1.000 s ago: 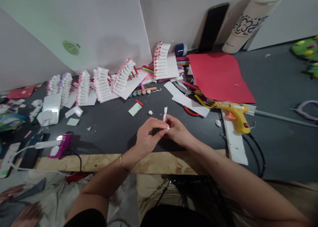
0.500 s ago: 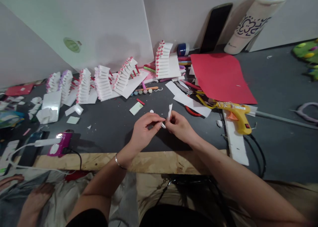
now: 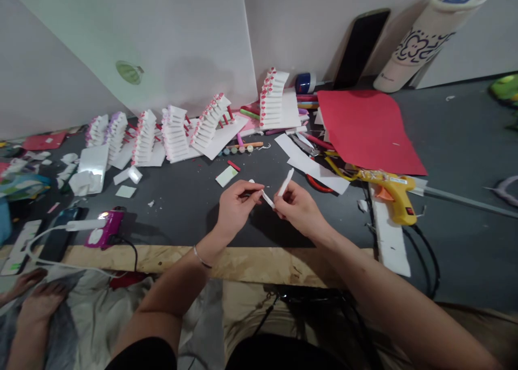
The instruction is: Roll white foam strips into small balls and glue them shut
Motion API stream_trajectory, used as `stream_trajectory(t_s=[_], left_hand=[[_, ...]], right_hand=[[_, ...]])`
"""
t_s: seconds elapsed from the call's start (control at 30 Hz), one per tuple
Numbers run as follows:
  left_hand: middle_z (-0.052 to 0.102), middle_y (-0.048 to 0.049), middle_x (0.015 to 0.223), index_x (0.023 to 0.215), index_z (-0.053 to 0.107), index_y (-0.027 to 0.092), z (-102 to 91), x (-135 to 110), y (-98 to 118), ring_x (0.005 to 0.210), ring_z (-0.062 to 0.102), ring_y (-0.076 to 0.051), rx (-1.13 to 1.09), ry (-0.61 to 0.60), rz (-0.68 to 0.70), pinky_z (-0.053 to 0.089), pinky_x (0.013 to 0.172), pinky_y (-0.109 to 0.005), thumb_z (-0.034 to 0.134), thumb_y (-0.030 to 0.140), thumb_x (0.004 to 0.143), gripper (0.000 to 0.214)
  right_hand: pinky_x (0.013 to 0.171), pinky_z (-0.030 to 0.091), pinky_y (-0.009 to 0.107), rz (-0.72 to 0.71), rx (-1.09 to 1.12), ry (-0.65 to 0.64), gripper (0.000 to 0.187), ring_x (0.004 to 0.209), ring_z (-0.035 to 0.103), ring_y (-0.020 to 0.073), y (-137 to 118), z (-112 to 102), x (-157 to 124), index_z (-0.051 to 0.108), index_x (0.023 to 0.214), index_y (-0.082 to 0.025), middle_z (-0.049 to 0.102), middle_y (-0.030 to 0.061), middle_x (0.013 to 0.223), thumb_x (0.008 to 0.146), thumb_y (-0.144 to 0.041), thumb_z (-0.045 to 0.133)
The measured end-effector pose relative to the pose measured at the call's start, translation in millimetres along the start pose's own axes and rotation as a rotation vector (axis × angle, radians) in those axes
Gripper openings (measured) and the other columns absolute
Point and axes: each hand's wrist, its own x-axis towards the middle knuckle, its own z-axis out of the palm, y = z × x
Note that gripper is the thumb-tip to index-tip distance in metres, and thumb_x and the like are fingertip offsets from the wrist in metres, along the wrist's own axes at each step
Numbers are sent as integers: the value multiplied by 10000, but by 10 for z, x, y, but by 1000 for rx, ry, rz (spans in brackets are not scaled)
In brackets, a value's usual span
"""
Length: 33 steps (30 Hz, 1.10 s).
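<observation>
White foam strip [image 3: 285, 183] is pinched in the right hand [image 3: 299, 211] and a second strip [image 3: 267, 198] in the left hand [image 3: 233, 209], close together above the grey mat [image 3: 182, 197]; ends are best aligned before being pressed.

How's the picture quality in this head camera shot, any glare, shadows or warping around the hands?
Head view: soft, even light; the left hand and right hand, pinching a bent white strip, cast a dim shadow on the dark table. A small glare spot sits on the magenta device. Wide-lens distortion leans the white tube and bends the edges.
</observation>
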Motion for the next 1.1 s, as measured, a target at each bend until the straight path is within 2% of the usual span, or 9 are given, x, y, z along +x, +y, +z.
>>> stream_trajectory(t_s=[0.13,0.37,0.47,0.6,0.77,0.9,1.1], left_hand=[[685,-27,822,915,724,187,15,-34,-5,643,646,-95,106,45,90,565,599,-197,681,301,833,147],[713,-26,839,961,733,215,2,-41,-11,740,655,-116,312,112,261,545,706,-233,668,240,858,124],[718,-21,835,971,735,229,5,-30,-8,745,658,-122,345,114,276,543,725,-249,671,234,857,131],[717,-17,812,911,738,225,4,-9,-21,709,660,-121,311,96,235,540,672,-237,666,259,859,95],[715,-23,793,842,732,211,-19,6,-40,694,660,-127,280,78,198,533,637,-233,674,307,848,112],[719,-34,811,851,730,202,-7,-5,-63,722,664,-132,368,69,244,525,644,-234,656,305,862,128],[722,-54,871,925,713,187,63,0,-136,793,676,-148,575,40,402,541,724,-269,569,273,916,168]], right_hand=[[416,309,210,80,64,-100,179,407,425,63,-50,27,-17,536,820,-202,504,-95,529,648,-239,568],[429,321,221,73,44,-76,271,444,452,80,-27,26,-31,644,932,-175,537,-57,563,707,-310,578],[465,348,235,-18,-70,-26,264,468,452,85,-7,37,-61,689,929,-179,554,-43,586,734,-296,555],[543,398,250,-179,-254,71,247,554,512,112,20,45,-94,723,904,-197,644,-8,682,748,-236,536],[578,423,260,-239,-331,89,249,608,549,136,62,35,-90,731,898,-211,702,17,774,763,-221,523],[572,412,257,-208,-290,97,261,592,531,125,86,38,-74,733,918,-196,680,13,751,766,-246,527],[485,355,239,-82,-174,117,260,484,450,98,91,61,-47,721,891,-167,544,-36,559,772,-299,532]])
